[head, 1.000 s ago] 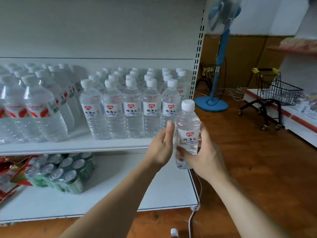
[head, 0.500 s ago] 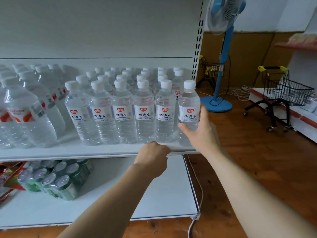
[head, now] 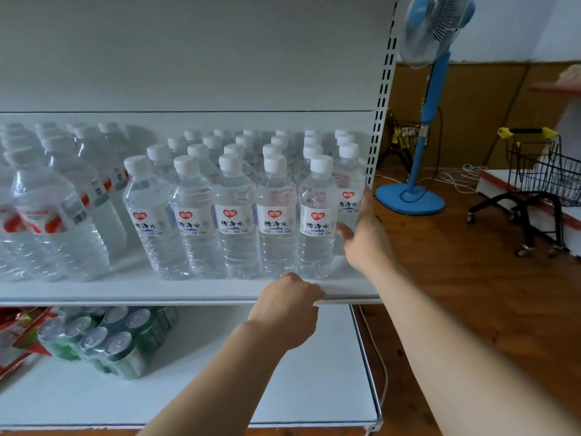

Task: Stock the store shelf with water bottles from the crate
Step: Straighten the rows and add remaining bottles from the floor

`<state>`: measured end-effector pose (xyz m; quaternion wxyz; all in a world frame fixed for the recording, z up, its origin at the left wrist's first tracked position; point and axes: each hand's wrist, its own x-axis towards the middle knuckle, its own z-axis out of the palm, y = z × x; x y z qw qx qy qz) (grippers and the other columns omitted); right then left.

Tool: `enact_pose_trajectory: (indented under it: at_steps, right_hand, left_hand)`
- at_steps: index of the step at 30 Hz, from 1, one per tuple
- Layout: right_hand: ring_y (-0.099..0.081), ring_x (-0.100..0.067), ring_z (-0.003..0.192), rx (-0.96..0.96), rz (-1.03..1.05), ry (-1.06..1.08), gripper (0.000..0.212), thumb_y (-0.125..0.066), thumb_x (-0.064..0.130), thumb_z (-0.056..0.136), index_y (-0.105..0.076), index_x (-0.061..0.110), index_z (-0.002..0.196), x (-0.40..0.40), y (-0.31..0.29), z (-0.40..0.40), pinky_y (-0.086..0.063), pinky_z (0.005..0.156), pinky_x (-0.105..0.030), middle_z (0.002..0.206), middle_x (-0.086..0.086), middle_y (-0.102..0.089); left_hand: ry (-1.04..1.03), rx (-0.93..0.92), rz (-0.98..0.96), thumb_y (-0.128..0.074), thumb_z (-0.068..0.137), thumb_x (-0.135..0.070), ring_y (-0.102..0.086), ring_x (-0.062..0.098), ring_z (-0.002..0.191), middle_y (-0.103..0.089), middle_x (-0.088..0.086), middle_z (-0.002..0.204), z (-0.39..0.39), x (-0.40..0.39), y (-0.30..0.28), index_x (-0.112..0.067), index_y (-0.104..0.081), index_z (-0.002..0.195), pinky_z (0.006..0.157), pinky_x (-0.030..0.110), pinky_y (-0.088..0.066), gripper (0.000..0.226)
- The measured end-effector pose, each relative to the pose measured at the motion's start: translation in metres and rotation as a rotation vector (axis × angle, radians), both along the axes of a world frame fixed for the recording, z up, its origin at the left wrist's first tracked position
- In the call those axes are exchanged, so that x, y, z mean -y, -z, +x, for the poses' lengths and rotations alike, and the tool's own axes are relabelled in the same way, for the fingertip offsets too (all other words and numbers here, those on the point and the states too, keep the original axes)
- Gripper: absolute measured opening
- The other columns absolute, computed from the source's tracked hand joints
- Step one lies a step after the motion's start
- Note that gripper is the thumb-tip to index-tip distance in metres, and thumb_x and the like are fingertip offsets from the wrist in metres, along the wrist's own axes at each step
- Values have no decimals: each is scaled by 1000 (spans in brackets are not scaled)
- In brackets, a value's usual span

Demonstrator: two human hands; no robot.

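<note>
Small clear water bottles [head: 235,215] with white caps and red-heart labels stand in rows on the white shelf [head: 157,291]. My right hand [head: 361,237] is wrapped around the rightmost water bottle [head: 347,184]. That bottle stands upright on the shelf at the right end, just behind the front row and beside the slotted upright [head: 382,105]. My left hand [head: 289,309] is curled, its fingers resting on the shelf's front edge below the bottles. No crate is in view.
Larger water bottles [head: 53,221] fill the shelf's left part. The lower shelf holds green cans [head: 110,341] and red snack packets [head: 15,335]. A blue standing fan [head: 421,136], a small shopping cart [head: 540,184] and a floor cable [head: 382,372] are to the right.
My right hand carried the bottle from mid-air to the shelf's right end and slid it back a little. My left hand let go of it and dropped to the shelf edge.
</note>
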<state>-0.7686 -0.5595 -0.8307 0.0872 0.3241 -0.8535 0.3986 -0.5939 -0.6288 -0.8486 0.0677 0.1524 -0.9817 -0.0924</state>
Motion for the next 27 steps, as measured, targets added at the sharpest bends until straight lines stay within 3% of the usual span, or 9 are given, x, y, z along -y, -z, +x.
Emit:
enact_pose_trajectory:
  at_steps: [3,5,11,14,16,18,20,25,27]
  right_hand:
    - [-69,-29,98,-6,8,2,87,-61,25,97,1,23,158,2,2,-3,-59,76,-41,138,-9,-59]
    - [-68,-28,101,4,9,-1,86,-60,24,97,1,22,158,3,3,-3,-58,76,-39,138,-8,-58]
    - [-53,-30,127,11,59,34,74,-58,30,99,-15,13,158,-15,7,9,-48,94,-36,150,-12,-42]
    - [-59,-26,112,-173,-26,85,52,-57,28,99,-41,9,146,-38,24,29,-50,84,-31,132,-12,-55]
    - [-61,-19,96,-296,-131,81,39,-56,26,98,-54,8,133,-54,38,47,-55,74,-32,113,-9,-61]
    - [-58,-11,84,-317,-218,74,31,-56,26,98,-59,9,123,-70,57,69,-52,65,-20,102,-4,-62]
    - [-55,-6,80,-267,-207,73,27,-58,26,98,-61,11,120,-84,81,92,-43,66,-7,100,-1,-63]
    - [-62,-9,92,96,61,102,39,-60,33,96,-53,19,132,-112,170,144,-46,70,-12,114,4,-64]
    - [-63,-12,104,280,210,126,46,-61,35,96,-47,23,139,-122,208,160,-51,79,-20,127,3,-61]
  left_hand:
    - [0,-24,3,-51,98,-29,-59,28,103,-57,6,115,-1,0,3,-35,-59,130,80,29,-43,33]
    - [-1,-39,12,-51,98,-27,-59,27,103,-57,6,114,0,0,5,-34,-59,128,79,28,-42,32]
    - [-1,-102,62,-54,94,-26,-58,25,106,-61,4,112,0,-1,14,-26,-62,120,79,27,-43,27]
    - [-14,-189,131,-57,93,-31,-55,23,117,-65,-1,121,5,-6,19,-27,-63,127,94,29,-46,35]
    - [-55,-354,240,-60,93,-32,-57,17,120,-66,-7,127,16,-13,25,-26,-63,129,98,26,-44,36]
    - [-96,-570,331,-60,94,-34,-60,10,109,-69,-11,117,31,-25,37,-25,-63,124,88,23,-46,32]
    - [-104,-633,404,-59,94,-37,-57,6,99,-67,-14,104,45,-40,60,-26,-58,122,80,22,-45,30]
    - [-223,-270,721,-60,95,-38,-60,6,102,-65,-10,110,71,-64,143,-30,-54,124,88,25,-52,31]
    - [-290,-93,860,-60,95,-36,-63,10,104,-67,-6,116,81,-68,177,-27,-54,129,90,26,-53,35]
